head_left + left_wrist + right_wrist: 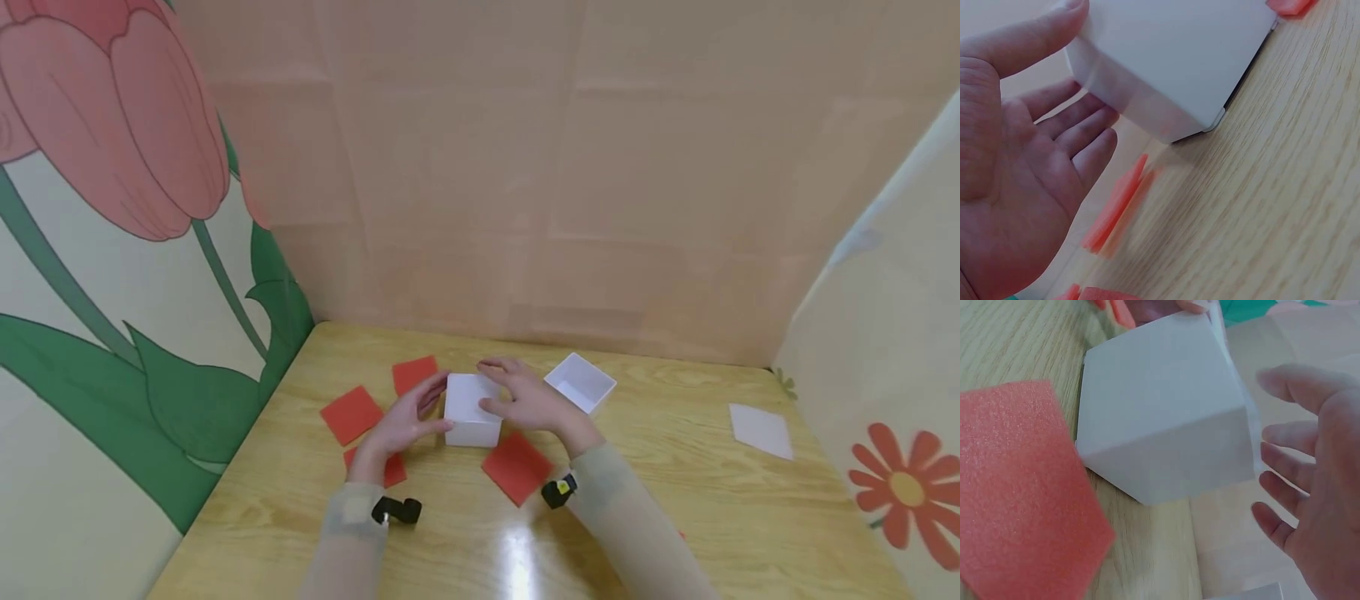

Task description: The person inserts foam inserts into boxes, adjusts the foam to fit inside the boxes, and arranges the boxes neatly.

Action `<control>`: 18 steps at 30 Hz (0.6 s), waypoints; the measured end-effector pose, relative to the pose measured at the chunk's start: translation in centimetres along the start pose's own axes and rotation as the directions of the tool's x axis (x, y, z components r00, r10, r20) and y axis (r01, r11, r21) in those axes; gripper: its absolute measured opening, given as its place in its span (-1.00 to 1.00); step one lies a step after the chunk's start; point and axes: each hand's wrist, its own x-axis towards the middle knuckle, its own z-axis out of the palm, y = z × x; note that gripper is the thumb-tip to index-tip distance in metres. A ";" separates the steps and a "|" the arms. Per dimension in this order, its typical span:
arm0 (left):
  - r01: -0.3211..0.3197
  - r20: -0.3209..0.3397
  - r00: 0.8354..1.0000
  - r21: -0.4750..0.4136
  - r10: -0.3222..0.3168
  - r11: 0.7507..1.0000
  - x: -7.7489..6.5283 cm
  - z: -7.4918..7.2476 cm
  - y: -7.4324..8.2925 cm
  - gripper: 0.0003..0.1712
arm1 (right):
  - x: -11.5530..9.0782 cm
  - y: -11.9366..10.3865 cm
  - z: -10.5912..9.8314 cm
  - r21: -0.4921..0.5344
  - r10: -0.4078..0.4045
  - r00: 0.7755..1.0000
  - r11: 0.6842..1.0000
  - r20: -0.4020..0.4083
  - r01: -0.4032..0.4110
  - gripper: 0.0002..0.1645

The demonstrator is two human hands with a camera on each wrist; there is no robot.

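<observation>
Only a red sliver [682, 535] shows past your right sleeve [633, 521] — too small to identify. Left wrist view crops the white box [1169, 56] at the top edge.

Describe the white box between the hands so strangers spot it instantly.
Near the table's middle, find the left hand and the right hand. The white box is between them, with a red square by its near right corner. Unlike the open box to its right, it shows a flat top, not a hollow.
</observation>
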 end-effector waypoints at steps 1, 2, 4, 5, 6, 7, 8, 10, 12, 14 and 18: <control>0.000 -0.002 1.000 0.002 0.000 1.000 0.0 0.0 0.1 0.09 | -0.1 0.0 0.0 0.013 0.001 1.000 1.000 -0.017 -0.001 -0.18; 0.003 -0.005 1.000 0.004 -0.003 1.000 0.0 0.0 0.1 0.09 | -0.3 0.1 -0.1 0.026 0.006 0.999 1.000 -0.036 -0.005 -0.20; 0.006 -0.005 1.000 0.001 -0.006 1.000 0.0 0.1 0.1 0.09 | -0.7 0.1 -0.2 0.041 0.017 0.997 0.999 -0.075 -0.014 -0.24; 0.007 -0.004 1.000 -0.002 -0.007 1.000 0.0 0.1 0.1 0.09 | -0.9 0.2 -0.2 0.041 0.021 0.995 0.999 -0.094 -0.017 -0.27; 0.008 -0.003 1.000 -0.002 -0.008 1.000 0.0 0.0 0.2 0.10 | -1.1 0.3 -0.2 0.037 0.025 0.993 0.999 -0.113 -0.021 -0.30; 0.008 -0.002 1.000 -0.004 -0.008 1.000 0.0 0.0 0.2 0.10 | -1.3 0.3 -0.2 0.031 0.031 0.991 0.999 -0.127 -0.028 -0.34; 0.011 -0.001 1.000 -0.004 -0.011 1.000 0.0 0.0 0.2 0.10 | -1.4 0.4 -0.1 0.024 0.036 0.990 0.999 -0.139 -0.033 -0.36; 0.009 0.000 1.000 -0.004 -0.009 1.000 0.1 -0.1 0.2 0.10 | -1.6 0.5 -0.1 0.012 0.040 0.987 0.999 -0.157 -0.039 -0.40; 0.008 -0.002 1.000 0.001 -0.008 1.000 0.1 -0.1 0.2 0.10 | -1.7 0.4 0.0 0.007 0.043 0.985 0.999 -0.169 -0.043 -0.43; 0.008 -0.004 1.000 0.006 -0.008 1.000 0.1 -0.1 0.1 0.10 | -1.7 0.3 0.0 -0.001 0.053 0.982 0.999 -0.179 -0.054 -0.42; 0.000 0.002 1.000 0.007 0.000 1.000 0.1 -0.1 0.1 0.09 | -1.6 -0.2 0.3 -0.040 0.092 0.978 0.994 -0.187 -0.101 -0.40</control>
